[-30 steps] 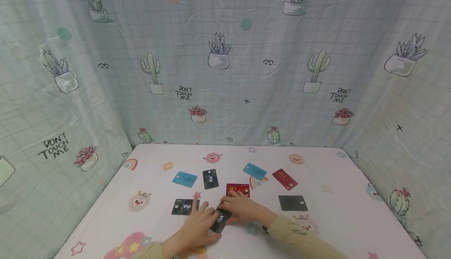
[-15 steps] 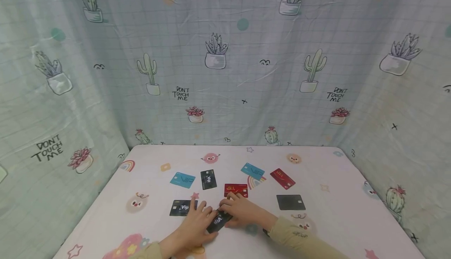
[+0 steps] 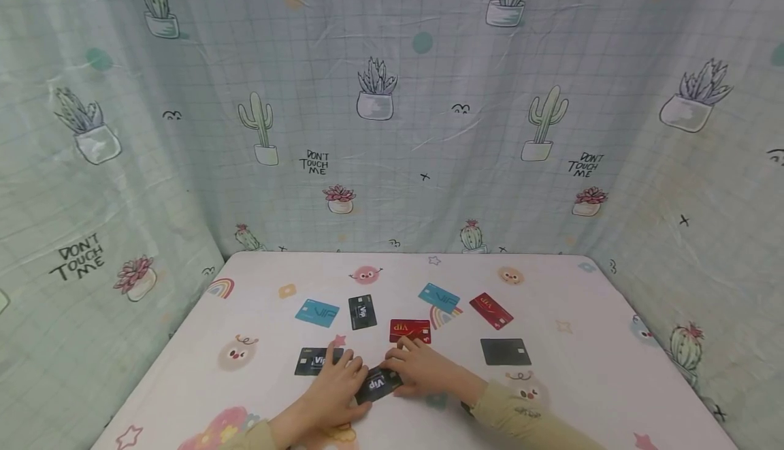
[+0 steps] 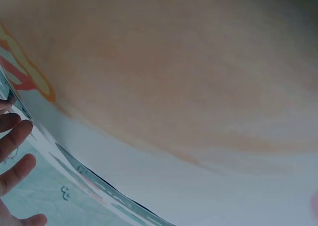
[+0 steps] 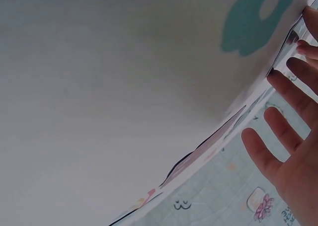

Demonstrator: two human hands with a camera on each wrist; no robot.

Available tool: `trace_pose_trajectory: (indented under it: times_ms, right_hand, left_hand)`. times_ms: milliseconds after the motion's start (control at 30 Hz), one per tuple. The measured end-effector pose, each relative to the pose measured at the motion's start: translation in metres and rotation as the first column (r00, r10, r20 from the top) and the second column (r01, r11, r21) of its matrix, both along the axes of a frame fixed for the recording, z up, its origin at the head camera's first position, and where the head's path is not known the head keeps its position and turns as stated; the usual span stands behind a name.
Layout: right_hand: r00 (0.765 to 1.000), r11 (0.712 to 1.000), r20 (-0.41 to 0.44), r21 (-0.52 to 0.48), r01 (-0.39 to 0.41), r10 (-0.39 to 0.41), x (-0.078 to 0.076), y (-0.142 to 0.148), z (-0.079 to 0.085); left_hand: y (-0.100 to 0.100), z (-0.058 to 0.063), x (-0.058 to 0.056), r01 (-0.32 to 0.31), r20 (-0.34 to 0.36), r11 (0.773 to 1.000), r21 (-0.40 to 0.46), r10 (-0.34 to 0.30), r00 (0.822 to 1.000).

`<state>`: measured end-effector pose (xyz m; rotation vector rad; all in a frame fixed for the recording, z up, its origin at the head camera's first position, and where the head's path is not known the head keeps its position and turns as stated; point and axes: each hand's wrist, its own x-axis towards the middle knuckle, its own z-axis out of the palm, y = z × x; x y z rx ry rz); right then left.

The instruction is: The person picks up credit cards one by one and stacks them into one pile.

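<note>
A black Vip card [image 3: 378, 384] lies tilted between my two hands at the front middle of the table. My left hand [image 3: 331, 392] grips its left end with thumb and fingers, while one finger extends over a second black Vip card [image 3: 309, 363]. At the other end, my right hand [image 3: 422, 372] pinches the held card, just in front of a red VIP card [image 3: 409, 329]. The right wrist view shows the right hand [image 5: 300, 161] with thumb and a fingertip at the card's edge, other fingers spread. Only the left fingers [image 4: 17, 174] show in the left wrist view.
Farther back lie two blue cards [image 3: 317, 312] [image 3: 439, 297], an upright black Vip card [image 3: 363, 312] and a slanted red card [image 3: 491, 310]. A plain dark card [image 3: 505, 352] is at right. Another dark piece [image 3: 466, 408] is mostly hidden under the right sleeve. Patterned curtains surround the table.
The held black card has turned from steep to nearly level and shifted slightly left. Both hands turned with it, and the right fingers now cover less of the red card.
</note>
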<state>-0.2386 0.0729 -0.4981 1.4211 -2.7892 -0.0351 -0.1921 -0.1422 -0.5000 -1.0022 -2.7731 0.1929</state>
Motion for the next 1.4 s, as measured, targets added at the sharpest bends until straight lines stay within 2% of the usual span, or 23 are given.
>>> trace_pose_trajectory:
  times_ms: [433,667,933,1400]
  right_hand:
    - [0.999,1.0,-0.042,0.014,-0.024,0.024,0.003,0.002,0.0]
    - [0.997,0.999,-0.062,0.029,-0.041,0.043,0.003,0.002,0.0]
    - [0.995,0.998,-0.08,0.029,-0.063,0.065,0.003,0.003,0.0]
    - [0.995,0.997,-0.067,0.028,-0.066,0.068,0.001,0.002,-0.003]
  left_hand:
    - [-0.005,-0.003,0.001,-0.004,0.024,1.0,0.012,0.003,1.0]
    - [-0.006,-0.003,0.001,0.014,0.009,1.0,0.005,-0.014,1.0]
    - [-0.006,-0.003,-0.002,0.067,-0.035,0.997,-0.036,-0.068,0.997]
    - [-0.003,-0.005,-0.011,0.089,-0.024,0.991,-0.101,-0.092,0.996]
